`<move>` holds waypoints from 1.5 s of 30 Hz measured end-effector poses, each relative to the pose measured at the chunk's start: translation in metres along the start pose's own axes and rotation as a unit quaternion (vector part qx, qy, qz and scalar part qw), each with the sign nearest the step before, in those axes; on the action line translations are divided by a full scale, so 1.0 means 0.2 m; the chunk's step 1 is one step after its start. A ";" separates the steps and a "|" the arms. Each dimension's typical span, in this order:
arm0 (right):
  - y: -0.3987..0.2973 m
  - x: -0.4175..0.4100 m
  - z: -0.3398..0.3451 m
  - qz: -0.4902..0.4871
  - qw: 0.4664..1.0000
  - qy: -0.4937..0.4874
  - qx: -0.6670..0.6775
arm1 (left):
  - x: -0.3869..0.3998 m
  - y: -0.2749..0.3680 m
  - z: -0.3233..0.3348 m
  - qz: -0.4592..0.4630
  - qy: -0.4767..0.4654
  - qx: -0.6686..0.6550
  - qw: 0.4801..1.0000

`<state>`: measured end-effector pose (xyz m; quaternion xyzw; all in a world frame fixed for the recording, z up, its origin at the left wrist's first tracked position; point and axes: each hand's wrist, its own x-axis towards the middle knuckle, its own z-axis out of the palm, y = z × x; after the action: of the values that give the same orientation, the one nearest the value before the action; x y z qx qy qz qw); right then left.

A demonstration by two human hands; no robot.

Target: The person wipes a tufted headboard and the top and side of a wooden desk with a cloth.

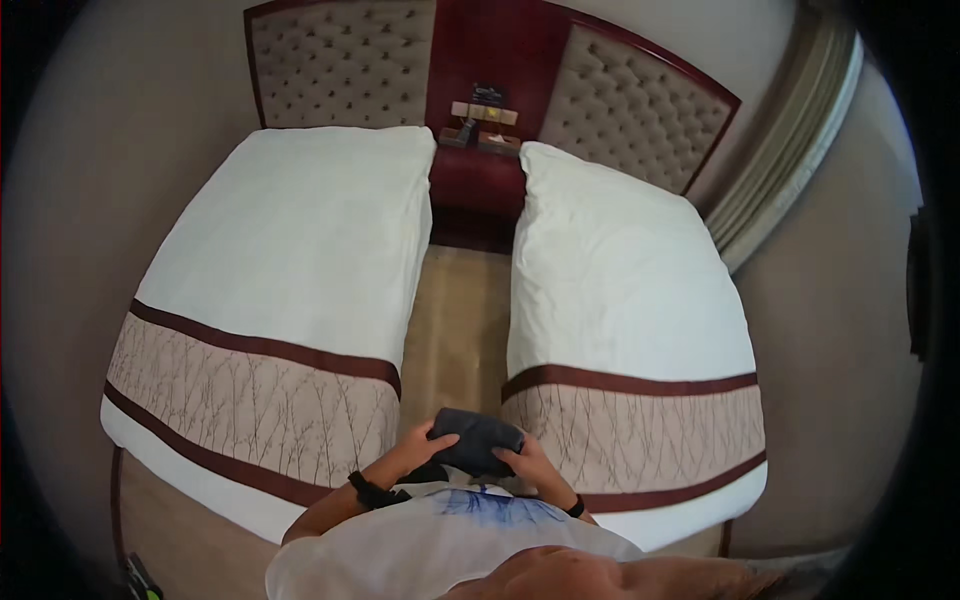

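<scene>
A folded dark grey cloth (477, 439) is held in front of my waist, above the gap between two beds. My left hand (420, 448) grips its left end, with the thumb lying on top. On the opposite end, my right hand (529, 461) holds the cloth in the same way, thumb uppermost. What the fingers do beneath the cloth is hidden. To the left lies a bed with a white cover (300, 232), crossed by a tree-patterned bed runner (255, 397). The bed on the right has a white cover (615, 277) and a matching runner (637, 435).
Tufted headboards (341, 67) rise behind the beds, joined by a dark red panel (487, 45). A telephone (466, 131) sits on the small shelf between them. Wooden floor (457, 322) runs between the beds. A curtain (787, 142) hangs at the right wall.
</scene>
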<state>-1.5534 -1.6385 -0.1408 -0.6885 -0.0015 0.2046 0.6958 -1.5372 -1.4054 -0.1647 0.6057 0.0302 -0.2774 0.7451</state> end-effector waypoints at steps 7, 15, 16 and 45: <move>-0.38 0.70 -0.15 -0.080 0.996 0.018 -0.026 | 0.57 0.46 -0.19 0.158 0.028 0.032 0.987; -0.51 1.48 -0.55 -0.097 0.994 0.002 -0.051 | 1.29 0.78 -0.29 0.153 0.063 0.032 0.986; -0.53 1.59 -0.61 -0.095 0.994 -0.004 -0.053 | 1.38 0.83 -0.30 0.153 0.069 0.029 0.985; -1.70 4.35 -1.15 -0.266 0.936 -0.057 -0.222 | 3.75 2.19 -1.29 0.339 0.241 0.108 0.903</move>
<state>-0.5946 -1.5975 -0.0705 -0.7871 -0.2697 0.0453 0.5529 -0.6321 -1.4004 -0.1303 0.7048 -0.0286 0.1446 0.6939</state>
